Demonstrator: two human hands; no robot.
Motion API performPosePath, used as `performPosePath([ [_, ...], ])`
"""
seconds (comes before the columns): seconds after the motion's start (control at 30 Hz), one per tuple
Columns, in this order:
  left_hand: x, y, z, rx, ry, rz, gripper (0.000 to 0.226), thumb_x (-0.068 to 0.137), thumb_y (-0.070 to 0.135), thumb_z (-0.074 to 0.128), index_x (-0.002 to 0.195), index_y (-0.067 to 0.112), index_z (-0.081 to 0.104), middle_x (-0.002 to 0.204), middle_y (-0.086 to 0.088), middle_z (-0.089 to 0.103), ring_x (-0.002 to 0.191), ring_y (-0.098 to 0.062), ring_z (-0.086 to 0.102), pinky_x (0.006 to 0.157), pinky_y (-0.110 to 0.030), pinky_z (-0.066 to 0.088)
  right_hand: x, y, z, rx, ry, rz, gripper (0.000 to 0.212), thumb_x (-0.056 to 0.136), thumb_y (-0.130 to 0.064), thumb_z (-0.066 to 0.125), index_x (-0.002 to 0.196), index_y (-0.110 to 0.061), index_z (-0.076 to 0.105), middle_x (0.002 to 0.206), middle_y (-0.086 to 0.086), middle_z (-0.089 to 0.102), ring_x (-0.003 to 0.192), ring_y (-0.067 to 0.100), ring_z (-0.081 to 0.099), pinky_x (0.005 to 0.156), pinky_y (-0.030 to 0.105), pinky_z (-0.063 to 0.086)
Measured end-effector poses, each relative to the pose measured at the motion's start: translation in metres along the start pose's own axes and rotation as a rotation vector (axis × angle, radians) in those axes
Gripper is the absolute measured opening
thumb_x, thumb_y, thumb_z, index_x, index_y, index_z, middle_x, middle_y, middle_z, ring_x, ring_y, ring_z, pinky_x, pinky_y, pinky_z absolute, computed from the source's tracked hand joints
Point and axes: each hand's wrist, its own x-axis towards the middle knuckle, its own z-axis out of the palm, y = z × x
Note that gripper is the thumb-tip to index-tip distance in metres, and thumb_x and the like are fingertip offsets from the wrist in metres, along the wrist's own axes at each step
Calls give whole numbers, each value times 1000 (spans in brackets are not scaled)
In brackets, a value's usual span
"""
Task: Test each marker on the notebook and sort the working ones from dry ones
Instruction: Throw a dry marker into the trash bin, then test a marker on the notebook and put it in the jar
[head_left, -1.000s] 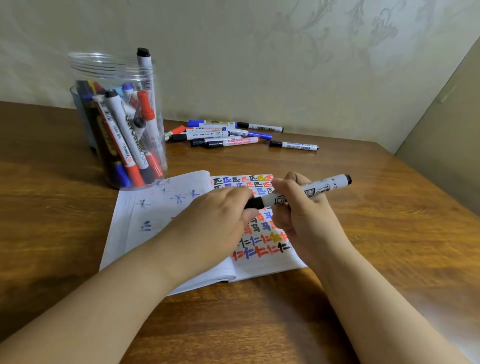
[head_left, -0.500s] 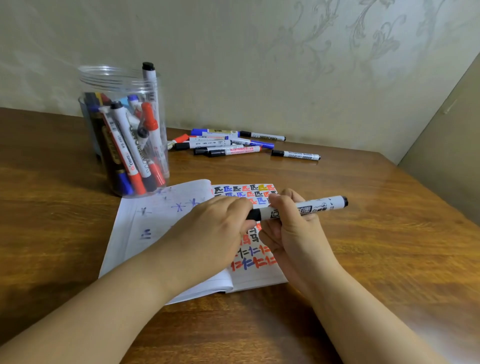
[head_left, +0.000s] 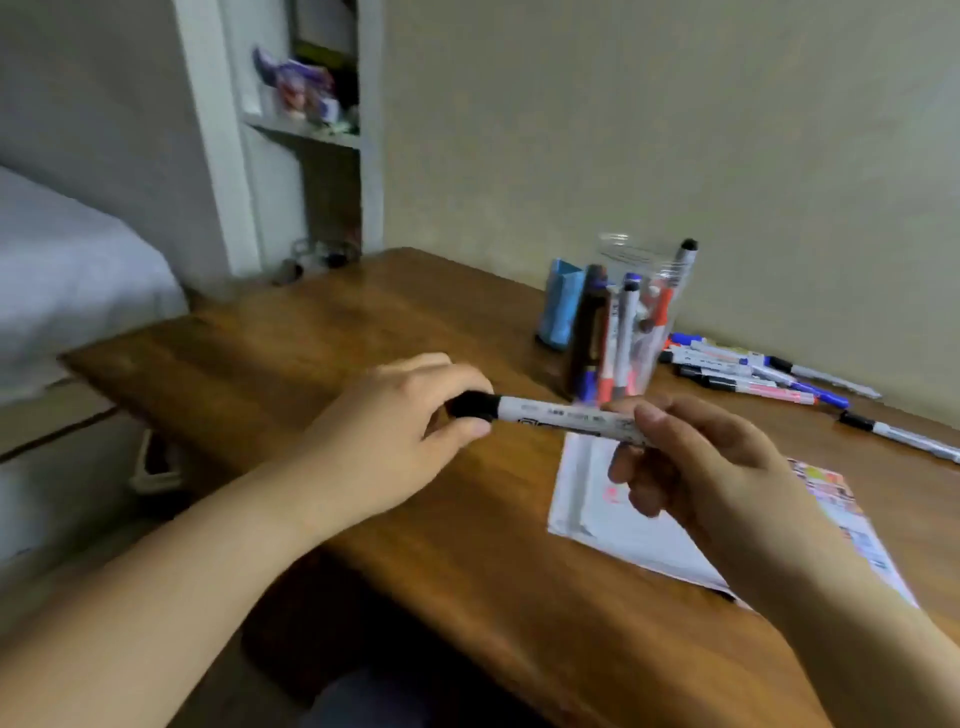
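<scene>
I hold a white marker with a black cap (head_left: 558, 415) level above the wooden table (head_left: 363, 332). My left hand (head_left: 395, 441) pinches the black cap end. My right hand (head_left: 711, 467) grips the barrel. Below my right hand lies the open notebook (head_left: 623, 525), with coloured test marks on its right page. A clear jar (head_left: 628, 322) holding several markers stands behind. A group of loose markers (head_left: 748, 374) lies on the table to the right of the jar, and one more marker (head_left: 904, 436) lies apart from them.
A blue container (head_left: 561, 306) stands to the left of the jar. The table's left edge drops off near a bed (head_left: 67, 270). A white shelf unit (head_left: 306, 130) stands at the back left. The wall runs behind the table.
The view has swung to the left, so the jar, notebook and loose markers now sit at the right. Both hands still hold the same marker, now over the table left of the notebook.
</scene>
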Motion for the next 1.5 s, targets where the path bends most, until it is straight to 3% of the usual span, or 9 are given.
performPosePath([
  [0.2, -162, -101, -73, 265, 85, -377, 19, 86, 28, 59, 105, 29, 58, 92, 14, 55, 85, -11, 54, 75, -31, 44, 11, 35, 180, -267, -543, -5, 25, 97, -22, 46, 87, -13, 67, 55, -2, 61, 44, 4, 44, 46, 14, 34],
  [0.33, -270, -148, -101, 304, 77, -730, 40, 90, 31, 55, 129, 28, 45, 98, 14, 52, 86, -7, 50, 71, -23, 37, -1, 75, 298, -271, -706, 18, 21, 96, -23, 48, 99, -17, 68, 64, 5, 64, 50, 10, 46, 48, 19, 36],
  [0.47, -362, -186, -112, 313, 50, -988, 46, 90, 35, 53, 133, 28, 38, 106, 8, 59, 84, -11, 56, 77, -32, 48, -22, 128, 395, -346, -827, 58, 23, 96, -27, 50, 91, -13, 67, 62, 6, 63, 53, 16, 47, 53, 32, 39],
  [0.67, -430, -200, -110, 274, 30, -1136, 42, 91, 35, 50, 131, 26, 40, 104, 9, 59, 84, -10, 53, 69, -25, 41, -44, 201, 459, -661, -1064, 381, 48, 96, -39, 50, 139, -18, 40, 87, -3, 63, 69, 1, 56, 54, 11, 43],
  [0.77, -433, -203, -105, 298, 28, -1135, 36, 92, 33, 49, 127, 22, 45, 108, 8, 58, 83, -8, 47, 68, -23, 35, -36, 206, 447, -728, -1045, 346, 45, 96, -37, 50, 136, -18, 45, 99, -1, 62, 78, 4, 58, 54, 8, 42],
  [0.87, -411, -201, -101, 309, -2, -1070, 32, 92, 34, 49, 122, 22, 48, 108, 9, 57, 85, -7, 48, 69, -21, 35, -22, 185, 422, -750, -1030, 205, 39, 95, -37, 50, 131, -21, 51, 107, -3, 62, 94, 13, 62, 73, 17, 51],
  [1.1, -275, -174, -86, 369, -21, -681, 26, 90, 36, 50, 114, 25, 50, 102, 13, 54, 89, -8, 54, 70, -23, 42, 17, 80, 303, -894, -770, -214, 30, 94, -35, 52, 123, -25, 57, 103, -10, 63, 91, 4, 59, 78, 15, 48],
  [1.27, -135, -105, -55, 313, -34, -273, 28, 92, 38, 45, 119, 31, 45, 107, 21, 47, 93, 2, 45, 69, -11, 34, 26, 27, 167, -1013, -433, -238, 25, 93, -35, 54, 115, -27, 62, 87, -17, 59, 76, 1, 53, 68, 12, 41],
  [1.5, 20, 21, 39, 188, -51, 101, 27, 93, 39, 42, 120, 34, 43, 117, 16, 50, 104, -6, 51, 83, -21, 46, 10, 12, -39, -1155, 15, 6, 25, 92, -32, 54, 115, -28, 62, 78, -21, 55, 71, -1, 52, 64, 14, 36],
])
